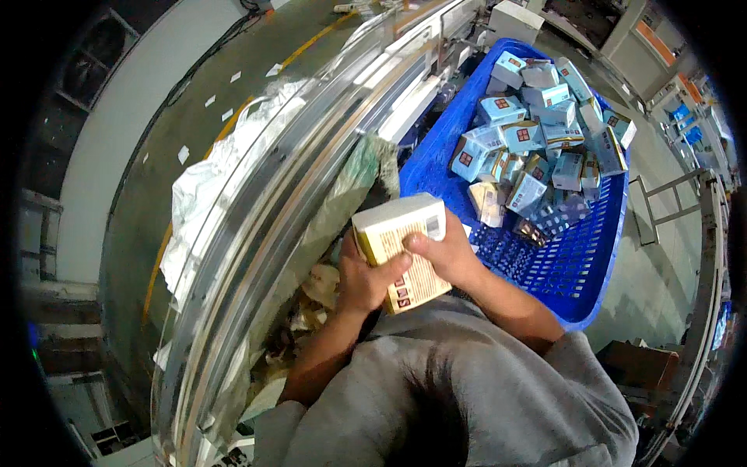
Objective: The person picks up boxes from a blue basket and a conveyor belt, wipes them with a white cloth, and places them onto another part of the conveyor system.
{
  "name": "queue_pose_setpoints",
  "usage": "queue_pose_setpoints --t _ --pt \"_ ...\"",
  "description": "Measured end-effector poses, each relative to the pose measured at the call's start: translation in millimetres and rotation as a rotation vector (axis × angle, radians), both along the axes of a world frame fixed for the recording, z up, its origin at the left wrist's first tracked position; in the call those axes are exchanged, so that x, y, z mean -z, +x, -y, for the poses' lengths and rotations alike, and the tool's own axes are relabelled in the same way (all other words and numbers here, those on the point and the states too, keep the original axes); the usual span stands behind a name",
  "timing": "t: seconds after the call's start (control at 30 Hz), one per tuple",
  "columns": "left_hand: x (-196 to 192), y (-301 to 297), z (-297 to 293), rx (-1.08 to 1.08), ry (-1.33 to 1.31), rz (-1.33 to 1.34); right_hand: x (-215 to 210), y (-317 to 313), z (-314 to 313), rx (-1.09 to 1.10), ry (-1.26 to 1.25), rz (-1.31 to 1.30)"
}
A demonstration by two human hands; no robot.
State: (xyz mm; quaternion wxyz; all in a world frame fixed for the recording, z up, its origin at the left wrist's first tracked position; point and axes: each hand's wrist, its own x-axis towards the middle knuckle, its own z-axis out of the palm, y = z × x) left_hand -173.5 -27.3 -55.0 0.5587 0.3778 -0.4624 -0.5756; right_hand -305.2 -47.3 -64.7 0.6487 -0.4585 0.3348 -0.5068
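Both of my hands grip one cream and yellow box [416,261] in front of my chest, tilted so that a printed face looks up. My left hand [362,276] closes round its left side, the thumb pressed on the printed face. On the other side, my right hand [450,251] holds it, thumb also on that face. The fingers behind the box are hidden. Just beyond and to the right stands a blue plastic basket [572,284] with many light blue and white boxes [523,136] piled loosely in its far part.
A conveyor with clear side rails [288,183] curves along my left. Beside it hang a greenish plastic sack [354,183] and, beyond, a white sack [210,194]. Paper scraps [184,154] lie on the floor. A metal frame [669,206] and brown carton [638,364] are at the right.
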Motion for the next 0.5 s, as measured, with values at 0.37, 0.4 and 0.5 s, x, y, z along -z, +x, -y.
queue_pose_setpoints --t 0.37,0.4,0.5 --pt "11 42 -33 0.276 0.335 -0.371 36 6 9 -0.684 0.539 0.505" --pt "13 42 -32 0.304 0.357 -0.418 34 7 8 -0.702 0.486 0.486" --pt "-4 46 -30 0.238 0.237 -0.217 -4 17 -1 -0.46 0.262 0.328"
